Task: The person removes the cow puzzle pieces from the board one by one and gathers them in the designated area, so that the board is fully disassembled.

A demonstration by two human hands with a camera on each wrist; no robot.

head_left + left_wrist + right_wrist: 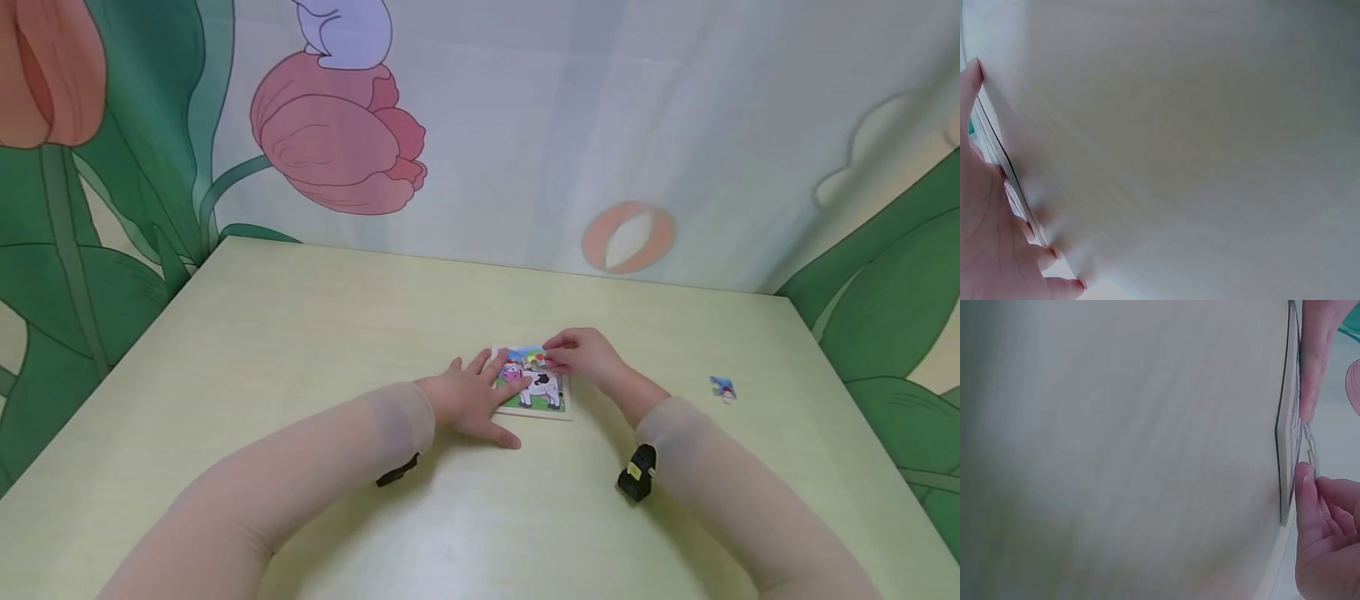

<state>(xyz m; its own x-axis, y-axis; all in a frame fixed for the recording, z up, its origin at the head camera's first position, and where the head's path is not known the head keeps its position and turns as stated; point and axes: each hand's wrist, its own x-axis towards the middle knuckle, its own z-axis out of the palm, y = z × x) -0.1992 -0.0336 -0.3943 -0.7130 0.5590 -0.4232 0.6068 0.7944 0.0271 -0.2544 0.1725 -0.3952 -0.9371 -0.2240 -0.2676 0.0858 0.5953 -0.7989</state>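
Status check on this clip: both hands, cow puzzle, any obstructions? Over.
Left hand spread across cow puzzle, partly covering it. Right hand pinching a puzzle piece at its far side. Loose piece off right, clear of both hands.

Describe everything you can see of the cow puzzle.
The cow puzzle is a thin, roughly square board with a pale, wood-like rim. Its picture shows a white cow with black patches and a pink muzzle, on green beneath blue. It lies flat on the table. The left hand spreads its fingers over the left side; at the upper right, the right hand pinches a small piece, apparently tilted.
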